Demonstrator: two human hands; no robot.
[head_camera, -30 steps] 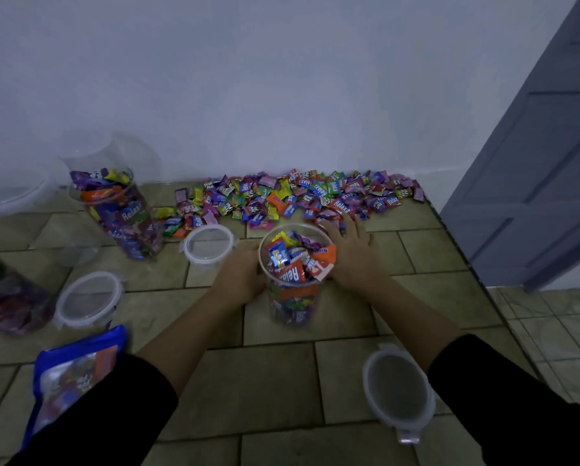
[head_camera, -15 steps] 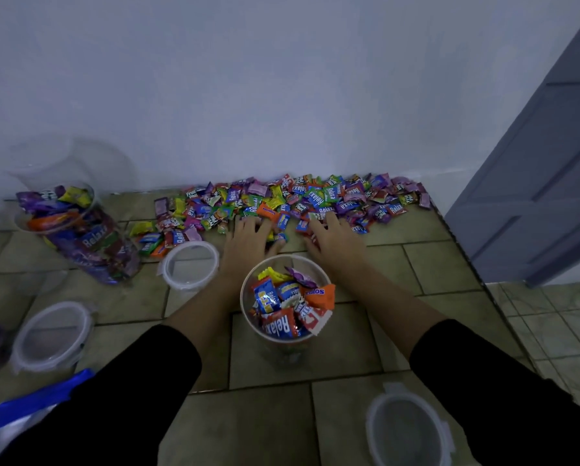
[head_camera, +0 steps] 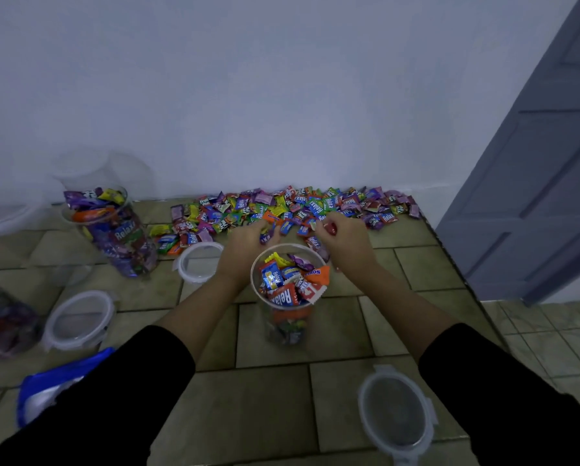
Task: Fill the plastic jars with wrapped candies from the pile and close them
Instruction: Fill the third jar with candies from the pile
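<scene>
Through the head view I see the left hand [head_camera: 248,242] and the right hand [head_camera: 347,242] just beyond the mouth of a clear round plastic jar [head_camera: 282,331]. The jar stands open on the beige tiled floor [head_camera: 275,398], filled nearly to its rim. Each grip is curled tight on a few wrapped candies [head_camera: 330,228] at the near edge of the many-coloured pile [head_camera: 282,205] along the white wall. A second filled jar [head_camera: 120,237] stands at left. Three clear round lids [head_camera: 396,412] lie on the floor nearby.
</scene>
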